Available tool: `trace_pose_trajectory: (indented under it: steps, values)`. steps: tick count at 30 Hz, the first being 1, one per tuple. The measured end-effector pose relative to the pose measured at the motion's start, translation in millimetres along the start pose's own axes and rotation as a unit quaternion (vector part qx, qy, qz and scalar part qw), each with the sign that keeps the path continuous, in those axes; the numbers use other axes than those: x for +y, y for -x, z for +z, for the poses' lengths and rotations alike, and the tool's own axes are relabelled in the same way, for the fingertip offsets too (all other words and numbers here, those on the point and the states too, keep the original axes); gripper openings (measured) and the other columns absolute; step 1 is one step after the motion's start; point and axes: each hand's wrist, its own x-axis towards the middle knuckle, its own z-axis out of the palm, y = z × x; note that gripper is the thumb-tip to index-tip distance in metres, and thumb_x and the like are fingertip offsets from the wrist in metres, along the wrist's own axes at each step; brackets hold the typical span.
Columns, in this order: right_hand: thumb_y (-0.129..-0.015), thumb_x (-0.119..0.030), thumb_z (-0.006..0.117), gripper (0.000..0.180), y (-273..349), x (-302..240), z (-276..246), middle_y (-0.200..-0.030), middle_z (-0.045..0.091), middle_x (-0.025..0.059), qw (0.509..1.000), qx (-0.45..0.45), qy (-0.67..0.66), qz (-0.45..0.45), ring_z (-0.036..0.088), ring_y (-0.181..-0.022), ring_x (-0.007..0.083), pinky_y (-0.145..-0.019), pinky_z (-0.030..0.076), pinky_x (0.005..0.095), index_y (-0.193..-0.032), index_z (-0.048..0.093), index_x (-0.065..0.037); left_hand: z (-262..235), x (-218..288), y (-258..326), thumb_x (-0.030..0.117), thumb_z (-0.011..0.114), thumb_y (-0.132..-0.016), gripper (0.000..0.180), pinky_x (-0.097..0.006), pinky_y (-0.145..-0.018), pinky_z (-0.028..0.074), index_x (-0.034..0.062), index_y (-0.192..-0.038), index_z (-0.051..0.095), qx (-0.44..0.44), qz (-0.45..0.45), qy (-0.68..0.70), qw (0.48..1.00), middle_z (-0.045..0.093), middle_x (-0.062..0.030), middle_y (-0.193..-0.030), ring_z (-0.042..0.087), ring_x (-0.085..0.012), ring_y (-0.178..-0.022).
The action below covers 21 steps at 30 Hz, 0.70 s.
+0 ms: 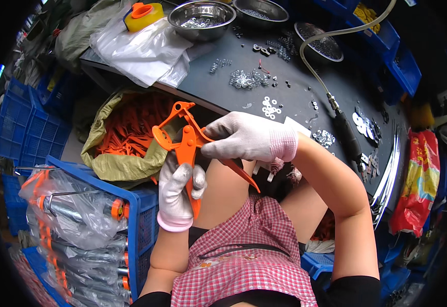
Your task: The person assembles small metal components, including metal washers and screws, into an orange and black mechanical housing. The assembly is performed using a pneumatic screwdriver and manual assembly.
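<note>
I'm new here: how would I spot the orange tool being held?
Find the dark worktable. Just off its near edge, a gloved left hand and right hand hold the orange tool. Unlike the orange parts heaped in the olive sack, it is gripped, its handles spread.

The plier-shaped tool [186,146], just toward nine o'clock from the middle, is bright orange. The left hand [173,190] is gloved in white, the right hand [249,135] in white turning grey at the fingers; both gloves are pink at the wrist. At six o'clock the apron [249,276] carries a pinkish-red and white check. At nine, an olive-yellow sack [118,170] frames orange parts [126,128]. Between seven and eight, the crate [145,225] is blue. At eleven, the container [151,19] is yellow with an orange top, the plastic bags [141,48] milky white. Toward twelve, the bowl [203,35] is silver, the surface [198,84] dark grey. At three, the driver [347,133] is black.
</note>
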Motion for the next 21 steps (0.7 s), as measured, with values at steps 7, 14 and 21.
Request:
trace_pose_trajectory:
  steps: [7,14,21]
  values:
    - [-0.083,-0.018,0.062,0.02,-49.9,-14.9,33.7,-0.068,0.062,0.0185,0.92,0.244,0.283,-0.115,0.065,-0.064,0.0312,-0.061,0.051,0.0398,-0.087,0.057,0.001,6.6,19.6,-24.7,0.011,0.054,-0.09,0.072,-0.033,-0.095,0.046,-0.0007,-0.149,0.014,0.055,0.245,-0.323,0.912,0.03,-0.0172,-0.147,0.049,-0.0202,-0.117]
    - [-0.088,-0.023,0.063,0.028,-31.6,-44.1,-16.4,-0.07,0.064,0.0045,0.984,0.021,0.174,-0.031,0.057,-0.061,0.0084,-0.062,0.05,0.0248,-0.102,0.068,0.0,-9.8,16.3,-50.7,0.009,0.044,-0.098,0.04,-0.037,-0.09,0.052,0.0048,-0.135,0.031,0.12,0.224,-0.203,0.945,0.044,-0.012,-0.133,0.061,-0.0296,-0.106]
    - [-0.082,-0.024,0.063,0.033,-84.1,24.0,-144.6,-0.091,0.07,0.0174,0.837,0.307,0.453,-0.009,0.067,-0.083,0.0301,-0.081,0.051,0.0352,-0.107,0.068,-0.002,-18.2,10.2,-44.5,0.015,0.053,-0.097,0.039,-0.022,-0.051,0.057,0.0047,-0.13,0.035,0.115,0.257,-0.238,0.93,0.046,-0.0127,-0.13,0.068,-0.0236,-0.083]
